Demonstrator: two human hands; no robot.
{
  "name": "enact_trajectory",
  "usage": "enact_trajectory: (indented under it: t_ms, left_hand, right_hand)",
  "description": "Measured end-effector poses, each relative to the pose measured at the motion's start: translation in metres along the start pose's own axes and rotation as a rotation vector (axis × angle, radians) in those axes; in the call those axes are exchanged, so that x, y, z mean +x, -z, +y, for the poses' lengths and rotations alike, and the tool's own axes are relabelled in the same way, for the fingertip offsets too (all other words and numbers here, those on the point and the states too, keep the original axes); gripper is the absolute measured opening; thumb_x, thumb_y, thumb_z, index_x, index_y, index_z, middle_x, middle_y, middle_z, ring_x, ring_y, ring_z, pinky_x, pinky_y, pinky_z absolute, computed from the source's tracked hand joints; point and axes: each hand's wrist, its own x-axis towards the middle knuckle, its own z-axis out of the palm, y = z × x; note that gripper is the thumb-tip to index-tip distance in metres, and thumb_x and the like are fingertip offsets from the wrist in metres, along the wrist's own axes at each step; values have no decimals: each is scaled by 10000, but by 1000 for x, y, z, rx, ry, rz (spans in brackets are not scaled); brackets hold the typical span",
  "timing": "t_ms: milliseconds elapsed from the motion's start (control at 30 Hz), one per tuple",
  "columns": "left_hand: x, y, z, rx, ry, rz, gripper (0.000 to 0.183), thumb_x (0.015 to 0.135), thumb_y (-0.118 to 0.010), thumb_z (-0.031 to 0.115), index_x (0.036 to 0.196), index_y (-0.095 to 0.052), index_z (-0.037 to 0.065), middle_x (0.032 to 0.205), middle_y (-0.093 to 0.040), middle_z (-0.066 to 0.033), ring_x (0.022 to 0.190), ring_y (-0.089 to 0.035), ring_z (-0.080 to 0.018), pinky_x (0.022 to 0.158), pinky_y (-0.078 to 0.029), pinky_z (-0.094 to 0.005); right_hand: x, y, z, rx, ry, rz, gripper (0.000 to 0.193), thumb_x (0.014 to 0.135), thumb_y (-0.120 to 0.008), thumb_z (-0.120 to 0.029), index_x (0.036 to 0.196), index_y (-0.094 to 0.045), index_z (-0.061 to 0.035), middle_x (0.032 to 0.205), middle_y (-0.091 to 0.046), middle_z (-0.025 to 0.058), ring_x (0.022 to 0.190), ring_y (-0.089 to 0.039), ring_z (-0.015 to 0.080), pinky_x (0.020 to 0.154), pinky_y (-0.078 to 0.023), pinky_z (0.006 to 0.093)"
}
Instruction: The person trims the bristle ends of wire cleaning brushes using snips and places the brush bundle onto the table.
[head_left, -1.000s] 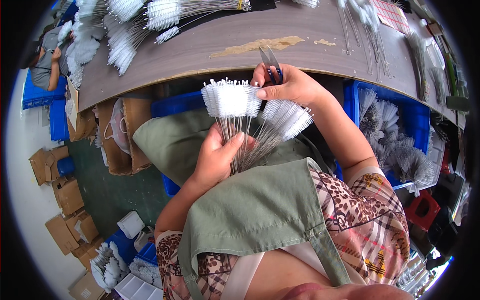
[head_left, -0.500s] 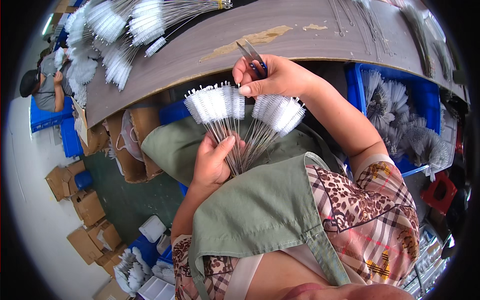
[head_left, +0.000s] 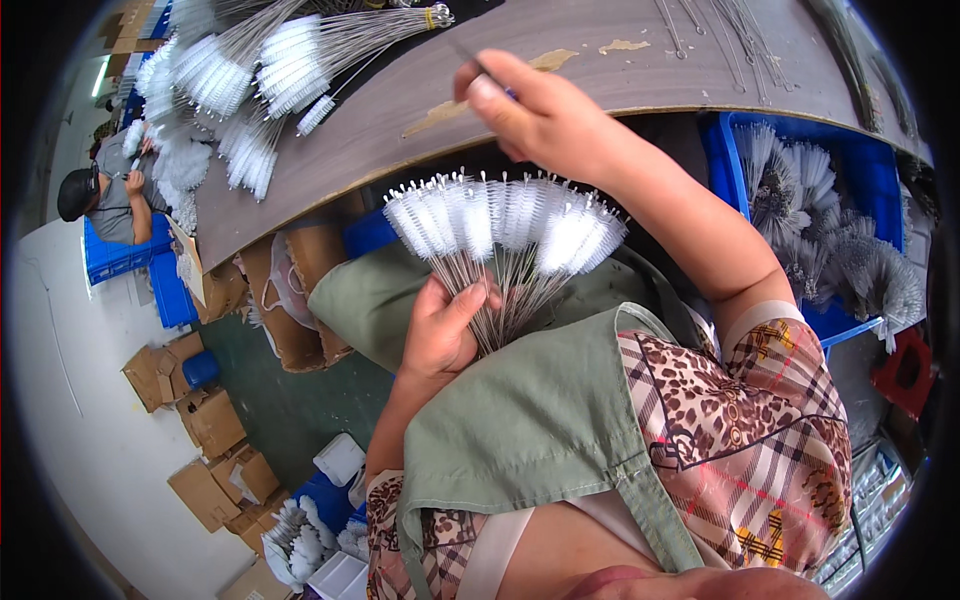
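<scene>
A fanned bunch of white bottle brushes (head_left: 510, 225) stands over my lap, bristle heads up and away from me. My left hand (head_left: 443, 325) is closed round its thin wire stems on the left side, thumb across the front. The lower ends of the stems drop out of sight behind my green apron (head_left: 530, 420). Above the bunch, near the table edge, my right hand (head_left: 525, 105) is closed on a pair of scissors (head_left: 470, 58); they are blurred and mostly hidden by the fingers. The right hand is apart from the brushes.
Bundles of white brushes (head_left: 290, 65) lie on the brown table (head_left: 590, 75) at the far left. Wire loops (head_left: 735, 45) lie at the far right. A blue crate (head_left: 870, 170) of brushes stands on the right. Cardboard boxes (head_left: 215, 420) line the left; a co-worker (head_left: 120, 195) sits there.
My right hand has lifted with the scissors from the brush heads, away over the table. The brushes now fan out in one continuous spread, the gap between the two groups closed.
</scene>
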Motion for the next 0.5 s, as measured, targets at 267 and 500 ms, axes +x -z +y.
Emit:
enact_trajectory:
  t_ms: [267, 500]
  left_hand:
    - [2, 11, -3, -80, -75, 20, 212, 910, -565, 38, 1108, -491, 17, 954, -580, -86, 856, -560, -163, 864, -467, -362]
    - [3, 9, -1, -147, -18, -38, 211, 911, -587, 50, 1098, -494, 20, 972, -592, -83, 879, -597, -174, 801, -502, -337]
  right_hand:
    - [-52, 24, -89, 449, -205, -163, 437, 1020, -405, -412, 1005, -596, -20, 698, -450, -34, 617, -389, 56, 577, -353, 222]
    - [-82, -10, -61, 833, -717, -677, 451, 1020, -359, -440, 1041, -521, -20, 703, -553, 21, 607, -592, 104, 562, -457, 213]
